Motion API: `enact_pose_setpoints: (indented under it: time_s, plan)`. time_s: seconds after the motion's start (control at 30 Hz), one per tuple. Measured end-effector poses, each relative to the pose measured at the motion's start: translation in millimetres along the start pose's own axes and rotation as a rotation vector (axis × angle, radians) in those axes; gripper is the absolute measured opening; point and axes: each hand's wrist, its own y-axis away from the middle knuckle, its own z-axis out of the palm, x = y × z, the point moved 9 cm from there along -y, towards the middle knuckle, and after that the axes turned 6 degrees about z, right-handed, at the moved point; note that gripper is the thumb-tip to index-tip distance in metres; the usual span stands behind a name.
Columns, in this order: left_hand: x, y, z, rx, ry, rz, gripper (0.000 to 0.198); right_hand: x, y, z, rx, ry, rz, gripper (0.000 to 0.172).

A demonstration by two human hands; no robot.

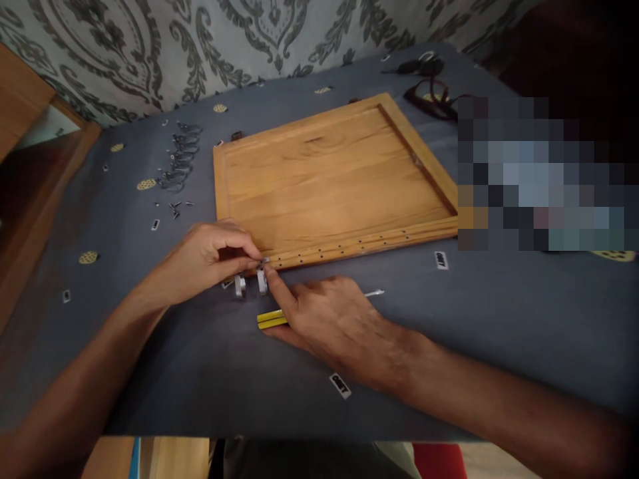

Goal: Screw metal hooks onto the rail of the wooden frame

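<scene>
A wooden panel with a raised frame lies flat on the grey-blue cloth, with a row of small holes along its near edge. My left hand pinches a small metal piece against the panel's near left corner. My right hand points its forefinger at that same piece, while the other fingers lie over a yellow-handled screwdriver whose metal tip sticks out to the right. Two small round metal fittings stand on the cloth just below the corner.
A pile of metal hooks and loose screws lies to the panel's left. Dark straps and a small device sit at the far right. A blurred-out patch covers the panel's right end. Small labels dot the cloth; patterned wall behind.
</scene>
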Motion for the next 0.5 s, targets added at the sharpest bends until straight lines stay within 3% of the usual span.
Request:
enact_pose_setpoints:
  time_s: [0.5]
  plan:
    - [-3.3,2.7,0.4,0.016,0.057,-0.054,0.014,0.3,-0.6,0.0,-0.025,-0.008,0.005,0.067]
